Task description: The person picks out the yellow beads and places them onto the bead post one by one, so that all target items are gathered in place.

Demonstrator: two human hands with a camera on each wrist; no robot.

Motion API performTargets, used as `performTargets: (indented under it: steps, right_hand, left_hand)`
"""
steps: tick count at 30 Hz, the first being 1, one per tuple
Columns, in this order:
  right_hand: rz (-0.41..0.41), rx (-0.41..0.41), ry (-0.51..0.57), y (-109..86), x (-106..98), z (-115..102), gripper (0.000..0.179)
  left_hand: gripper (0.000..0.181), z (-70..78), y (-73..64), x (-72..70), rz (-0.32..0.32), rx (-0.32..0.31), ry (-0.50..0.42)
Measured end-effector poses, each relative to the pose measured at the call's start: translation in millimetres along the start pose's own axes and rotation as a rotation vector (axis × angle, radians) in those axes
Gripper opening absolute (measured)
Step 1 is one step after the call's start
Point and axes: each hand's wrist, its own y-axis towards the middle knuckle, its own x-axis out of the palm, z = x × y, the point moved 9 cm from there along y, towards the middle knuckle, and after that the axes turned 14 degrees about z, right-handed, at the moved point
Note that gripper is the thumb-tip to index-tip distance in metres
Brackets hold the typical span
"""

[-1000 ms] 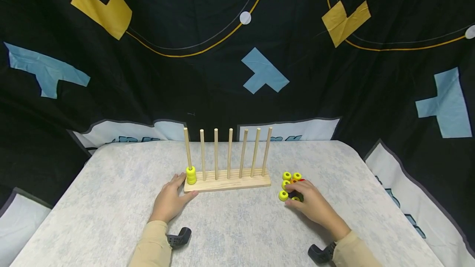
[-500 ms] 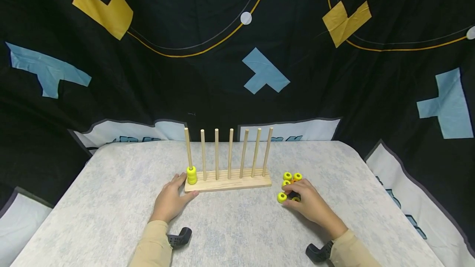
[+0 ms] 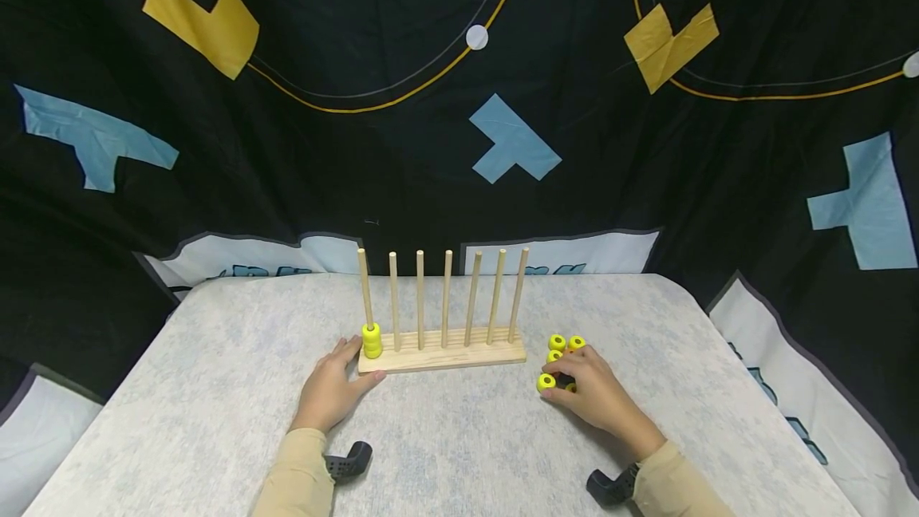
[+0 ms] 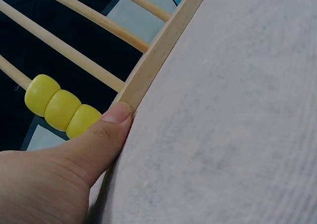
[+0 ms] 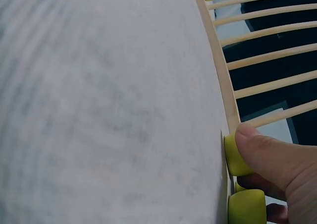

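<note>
My left hand [image 3: 329, 391] grips the left end of a wooden peg stand [image 3: 452, 353], its thumb along the front edge and its fingers behind the end. Three yellow beads [image 4: 62, 109] are stacked on the leftmost peg, as the left wrist view shows; the other pegs are bare. Right of the stand, my right hand [image 3: 601, 393] pinches a yellow bead [image 5: 234, 157] low at the table, thumb on its near side and fingers partly hidden behind. Another yellow bead [image 5: 246, 207] sits under that hand in the right wrist view.
More loose yellow beads [image 3: 557, 342] lie just beyond the right hand, with an orange bead [image 3: 571, 350] mostly covered by its fingers. The pale tabletop [image 3: 459, 445] reaches back to a dark cloth [image 3: 402, 174] hung behind it.
My right hand has shifted slightly left and toward me, and its fingers have closed on the yellow bead. A red bead seen earlier is now hidden. My left hand stays on the stand.
</note>
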Motion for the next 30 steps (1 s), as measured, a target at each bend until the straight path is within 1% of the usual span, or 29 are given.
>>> performTargets:
  steps: [9,15,22,30]
  right_hand:
    - [-0.013,0.026,0.048,-0.4,4.1,1.7,0.035]
    - [0.013,0.052,0.108,1.7,1.4,1.0,0.037]
    - [0.053,0.035,0.158,5.5,-6.4,-8.3,0.039]
    - [0.067,0.001,0.228,10.9,-10.0,-25.5,0.039]
  left_hand:
    - [0.085,-0.8,-0.1,0.7,0.004,0.005,0.001]
    - [0.085,-0.4,-0.5,0.7,0.009,0.006,0.003]
    - [0.086,0.9,-0.9,0.5,0.002,-0.001,0.003]
    - [0.085,1.7,-0.6,-0.4,0.0,0.007,0.005]
